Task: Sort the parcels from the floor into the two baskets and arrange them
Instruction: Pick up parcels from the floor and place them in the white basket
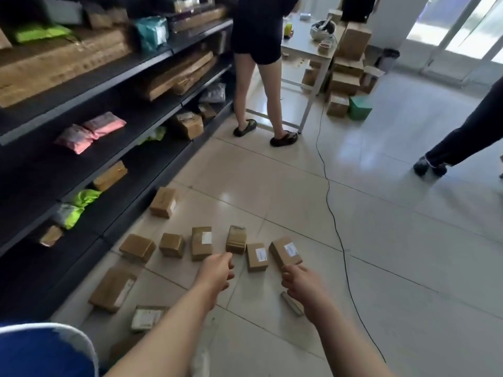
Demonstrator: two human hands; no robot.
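Several brown cardboard parcels lie on the tiled floor beside the shelving. A row of them runs across the middle, among them a small dark parcel (pixel 236 239), a labelled parcel (pixel 257 257) and a longer labelled parcel (pixel 285 252). My left hand (pixel 217 272) reaches out with its fingers curled, holding nothing, just short of the small dark parcel. With fingers curled too, my right hand (pixel 299 281) sits at the near end of the longer labelled parcel; contact is unclear. A larger parcel (pixel 113 289) and a white-topped one (pixel 147 317) lie nearer me. No basket shows plainly.
Black shelving (pixel 89 148) with bags and boxes lines the left side. A blue and white object (pixel 46 349) fills the bottom left corner. A black cable (pixel 330 202) crosses the floor. One person stands by a table (pixel 302 44) ahead; another person's leg (pixel 460 140) is at right.
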